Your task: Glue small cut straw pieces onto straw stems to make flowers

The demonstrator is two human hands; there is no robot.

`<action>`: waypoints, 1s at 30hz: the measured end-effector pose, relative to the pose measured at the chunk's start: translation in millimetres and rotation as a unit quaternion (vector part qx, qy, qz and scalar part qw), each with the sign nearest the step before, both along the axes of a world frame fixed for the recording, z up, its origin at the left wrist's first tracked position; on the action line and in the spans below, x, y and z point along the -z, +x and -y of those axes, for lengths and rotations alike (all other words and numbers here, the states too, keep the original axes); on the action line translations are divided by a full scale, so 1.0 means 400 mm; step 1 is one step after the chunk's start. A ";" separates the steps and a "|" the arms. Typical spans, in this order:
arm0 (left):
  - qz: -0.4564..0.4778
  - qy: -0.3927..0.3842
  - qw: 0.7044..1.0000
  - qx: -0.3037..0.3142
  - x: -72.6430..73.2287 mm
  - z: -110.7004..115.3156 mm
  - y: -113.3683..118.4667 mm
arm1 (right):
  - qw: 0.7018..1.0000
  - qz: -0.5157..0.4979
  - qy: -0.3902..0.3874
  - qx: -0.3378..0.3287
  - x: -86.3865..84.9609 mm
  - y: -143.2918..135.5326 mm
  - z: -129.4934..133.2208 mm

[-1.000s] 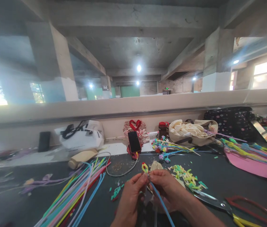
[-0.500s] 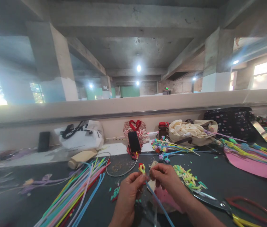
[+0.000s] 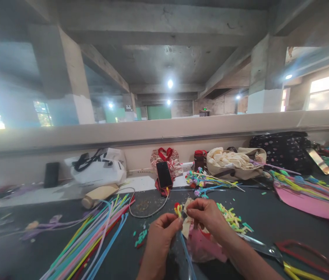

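Observation:
Between its thumb and fingers, my left hand pinches a small flower piece with a red centre and yellow loops. A blue stem runs down from that pinch toward the bottom edge. Just to the right, my right hand has its thumb and fingertips pressed together; whatever they hold is too small to make out. Beneath the right wrist lies a pink plastic bag. Cut yellow and green pieces are heaped to the right of the hands.
Scissors with red and yellow handles lie right. A bundle of coloured stems spreads at left. Behind are a phone on a cable, finished flowers, a cloth-filled basket, a red-lidded bottle and a white bag.
The flower piece has shifted slightly right with my left hand, and the blue stem hangs more steeply. My right hand has moved slightly, its fingers still together.

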State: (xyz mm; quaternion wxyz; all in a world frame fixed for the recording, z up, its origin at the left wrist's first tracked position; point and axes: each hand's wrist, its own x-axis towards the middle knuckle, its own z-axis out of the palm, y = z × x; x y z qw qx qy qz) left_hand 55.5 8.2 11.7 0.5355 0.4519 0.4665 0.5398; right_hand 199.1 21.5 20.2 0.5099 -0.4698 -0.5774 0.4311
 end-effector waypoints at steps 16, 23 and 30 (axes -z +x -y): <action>0.190 -0.109 0.969 0.117 -0.043 0.038 -0.009 | 0.991 -0.035 0.063 0.116 -0.087 0.152 -0.017; 0.120 -0.097 0.977 0.149 -0.027 0.046 0.004 | 0.992 0.011 0.048 0.120 -0.058 0.208 -0.008; 0.099 -0.088 0.981 0.144 -0.026 0.047 0.007 | 0.931 0.342 0.045 0.119 -0.025 0.297 0.118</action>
